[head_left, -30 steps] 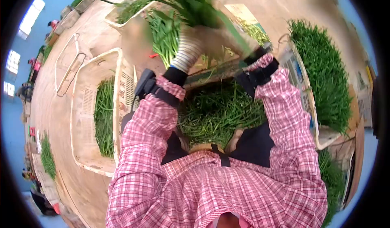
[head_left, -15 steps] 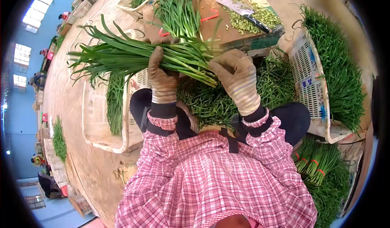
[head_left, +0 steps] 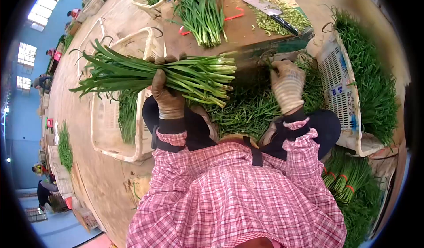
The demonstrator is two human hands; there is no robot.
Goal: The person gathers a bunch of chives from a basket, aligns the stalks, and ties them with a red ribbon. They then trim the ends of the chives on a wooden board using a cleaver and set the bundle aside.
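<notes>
the left hand [head_left: 168,95] is closed around a bundle of green stalks [head_left: 132,71], held level, cut ends pointing right. the right hand [head_left: 288,85], fingers curled, touches the heap of loose greens [head_left: 247,111] below the worktop [head_left: 240,30]; any grip there cannot be told.

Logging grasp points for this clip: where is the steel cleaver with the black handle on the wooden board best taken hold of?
By the black handle, not the blade. The steel cleaver lies flat on the wooden board, handle angled toward the right hand, so probably from above on that side.
</notes>
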